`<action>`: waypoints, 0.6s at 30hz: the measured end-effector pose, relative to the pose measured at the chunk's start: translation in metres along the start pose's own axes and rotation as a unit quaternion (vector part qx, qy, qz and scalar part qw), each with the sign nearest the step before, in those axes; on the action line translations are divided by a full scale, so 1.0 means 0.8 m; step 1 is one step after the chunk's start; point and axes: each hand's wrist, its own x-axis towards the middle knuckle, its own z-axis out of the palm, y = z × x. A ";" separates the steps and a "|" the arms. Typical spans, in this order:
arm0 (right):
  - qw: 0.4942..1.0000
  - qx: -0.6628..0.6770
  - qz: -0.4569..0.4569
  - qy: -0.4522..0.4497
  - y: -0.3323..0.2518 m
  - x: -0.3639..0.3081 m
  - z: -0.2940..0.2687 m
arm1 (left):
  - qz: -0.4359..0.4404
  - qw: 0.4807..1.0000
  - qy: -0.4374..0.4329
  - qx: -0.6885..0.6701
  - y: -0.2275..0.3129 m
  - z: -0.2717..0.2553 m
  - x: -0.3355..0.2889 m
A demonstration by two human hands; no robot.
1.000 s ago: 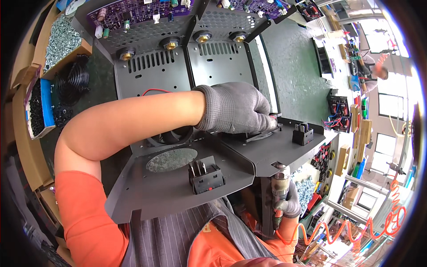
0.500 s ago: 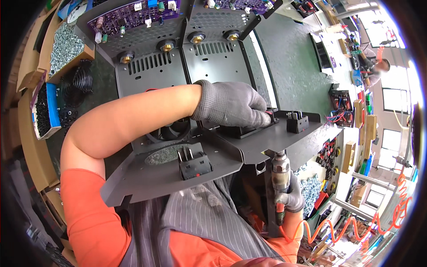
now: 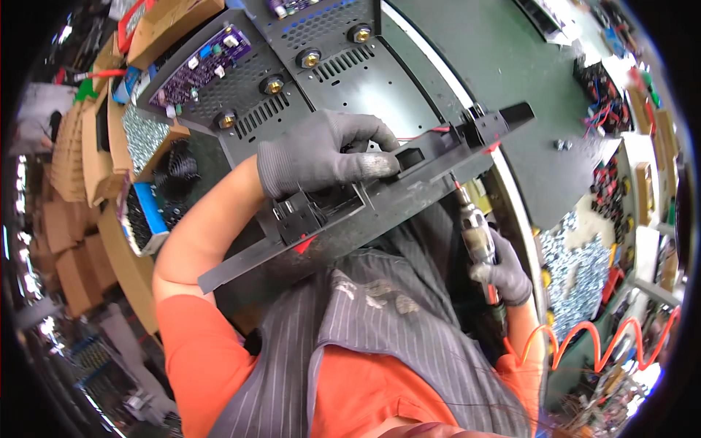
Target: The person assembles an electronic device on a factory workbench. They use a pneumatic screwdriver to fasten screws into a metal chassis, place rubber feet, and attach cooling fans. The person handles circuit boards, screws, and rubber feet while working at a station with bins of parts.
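Observation:
My gloved left hand (image 3: 328,155) reaches over a dark metal end panel (image 3: 365,223), with thumb and fingers closed about a black part (image 3: 410,157) behind it. What the fingertips press on is partly hidden. In my gloved right hand (image 3: 505,274) is an air screwdriver (image 3: 478,237), angled upward. Its thin bit meets the front face of the panel or stands very close to it. A black power socket (image 3: 299,219) with metal prongs sits on the panel's left part, a similar socket (image 3: 483,128) on its right. Small red pieces show on the front below both.
Beyond my left hand lie open metal housings (image 3: 350,95) with brass terminals and a purple circuit board (image 3: 204,69). Boxes of screws (image 3: 146,139) stand at left. Loose screws (image 3: 577,263) are heaped at right, near the orange coiled hose (image 3: 595,343).
The view has turned and shifted, showing more of the panel's front. My left hand has moved from near the right socket toward the panel's middle. The screwdriver remains in my right hand.

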 end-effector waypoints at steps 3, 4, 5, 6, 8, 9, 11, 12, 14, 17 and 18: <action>0.997 -0.058 -0.027 -0.038 0.024 0.021 0.005 | 0.109 0.989 0.013 0.099 -0.005 0.001 0.001; 0.997 -0.059 -0.032 -0.043 0.029 0.026 0.007 | 0.138 0.980 0.021 0.145 -0.006 0.001 0.002; 0.995 -0.075 -0.043 -0.046 0.032 0.030 0.010 | 0.147 0.974 0.032 0.168 -0.007 0.001 0.001; 0.996 -0.042 -0.064 -0.053 0.035 0.033 0.014 | 0.144 0.972 0.041 0.181 -0.007 0.000 0.001; 0.995 -0.043 -0.072 -0.061 0.037 0.039 0.018 | 0.149 0.970 0.060 0.184 -0.008 0.000 -0.001; 0.994 -0.061 -0.075 -0.061 0.038 0.041 0.021 | 0.154 0.971 0.070 0.172 -0.009 0.000 -0.003; 0.993 -0.030 -0.089 -0.074 0.041 0.045 0.026 | 0.154 0.970 0.074 0.171 -0.010 0.001 -0.005; 0.992 -0.022 -0.095 -0.076 0.042 0.047 0.028 | 0.147 0.970 0.069 0.181 -0.010 0.002 -0.006; 0.989 -0.038 -0.117 -0.078 0.043 0.049 0.030 | 0.125 0.978 0.069 0.155 -0.010 0.006 -0.009; 0.990 -0.049 -0.100 -0.089 0.039 0.049 0.029 | 0.080 0.992 0.078 0.064 -0.012 0.014 -0.014; 0.989 -0.056 -0.102 -0.094 0.037 0.048 0.030 | 0.067 0.994 0.076 0.044 -0.013 0.015 -0.014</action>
